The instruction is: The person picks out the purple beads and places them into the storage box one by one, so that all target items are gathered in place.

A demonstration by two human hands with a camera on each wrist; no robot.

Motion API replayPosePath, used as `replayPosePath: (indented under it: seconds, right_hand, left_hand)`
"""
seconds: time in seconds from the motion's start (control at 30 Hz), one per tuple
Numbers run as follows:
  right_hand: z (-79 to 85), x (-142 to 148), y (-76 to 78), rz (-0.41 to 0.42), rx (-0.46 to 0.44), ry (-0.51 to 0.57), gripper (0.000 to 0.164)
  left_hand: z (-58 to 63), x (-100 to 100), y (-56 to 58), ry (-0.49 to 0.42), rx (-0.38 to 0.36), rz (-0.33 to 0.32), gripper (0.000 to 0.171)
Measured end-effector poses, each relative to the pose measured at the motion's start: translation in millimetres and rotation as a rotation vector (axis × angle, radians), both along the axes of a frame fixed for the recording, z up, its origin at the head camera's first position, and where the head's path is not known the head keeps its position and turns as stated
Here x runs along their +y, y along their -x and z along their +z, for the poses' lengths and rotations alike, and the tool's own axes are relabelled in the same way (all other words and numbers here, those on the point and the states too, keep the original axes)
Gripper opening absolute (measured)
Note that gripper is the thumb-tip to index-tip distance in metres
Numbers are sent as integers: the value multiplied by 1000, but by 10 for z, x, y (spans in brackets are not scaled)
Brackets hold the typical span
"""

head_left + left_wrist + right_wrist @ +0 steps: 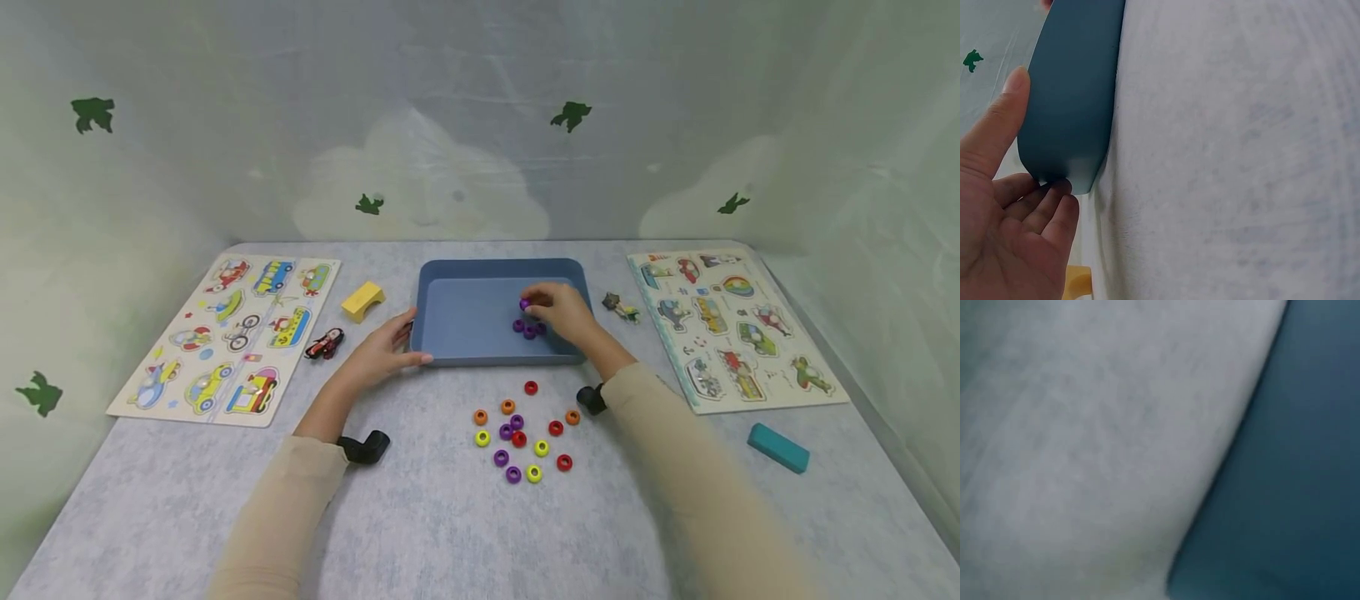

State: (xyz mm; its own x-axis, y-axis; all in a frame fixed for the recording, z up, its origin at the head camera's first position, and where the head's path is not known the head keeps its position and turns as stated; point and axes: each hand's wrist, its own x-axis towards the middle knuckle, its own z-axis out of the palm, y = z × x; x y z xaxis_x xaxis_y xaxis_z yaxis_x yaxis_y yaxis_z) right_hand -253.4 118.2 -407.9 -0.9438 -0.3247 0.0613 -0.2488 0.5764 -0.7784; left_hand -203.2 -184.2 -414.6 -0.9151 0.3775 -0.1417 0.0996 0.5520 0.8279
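A shallow blue tray [465, 321] lies at the middle of the table. My left hand [381, 354] holds its near left corner, thumb by the front rim and fingers around the left side; the left wrist view shows them against the tray's outer wall [1072, 94]. Over the tray's right half, my right hand [561, 310] pinches a purple bead [525, 305] between thumb and fingertips. Below it, several purple beads [529, 332] lie on the tray floor. The right wrist view is blurred, with only tray wall [1291, 487] and tabletop showing.
Loose red, orange, yellow and purple beads [519, 439] lie scattered before the tray. Picture puzzle boards [183, 321] [686, 367] flank it. A yellow arch block [363, 300], a small dark figure [325, 343], another small figure [621, 307] and a teal block [778, 447] also lie around.
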Motion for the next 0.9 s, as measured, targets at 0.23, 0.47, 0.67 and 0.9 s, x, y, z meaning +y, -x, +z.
replayPosePath:
  seconds: [0.23, 0.47, 0.67, 0.9]
  right_hand:
    - [-112, -14, 74, -6, -41, -115, 22]
    - [-51, 0, 3, -14, -58, -103, 29]
    - [80, 72, -302, 91, 28, 40, 38]
    - [50, 135, -802, 299, 61, 149, 38]
  left_hand:
    - [-17, -6, 1, -8, -3, 0, 91]
    - [-33, -13, 5, -8, -1, 1, 90]
    - [-24, -8, 1, -8, -2, 0, 90]
    - [-16, -10, -2, -7, 2, -4, 90]
